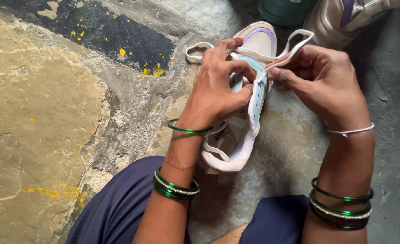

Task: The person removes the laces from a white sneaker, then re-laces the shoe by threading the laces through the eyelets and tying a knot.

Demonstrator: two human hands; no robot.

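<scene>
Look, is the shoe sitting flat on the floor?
No, both the left hand and right hand hold the shoe up above the floor.

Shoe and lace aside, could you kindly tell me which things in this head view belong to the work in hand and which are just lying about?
In hand:
- white and pale blue shoe, steadied by the left hand
- white lace, pinched by the right hand

Lying about:
- second shoe at the top edge
- dark green container beside it
- paint-spattered concrete floor

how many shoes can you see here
2: one shoe held between the left hand and right hand; a second shoe at the top edge, partly cut off.
</scene>
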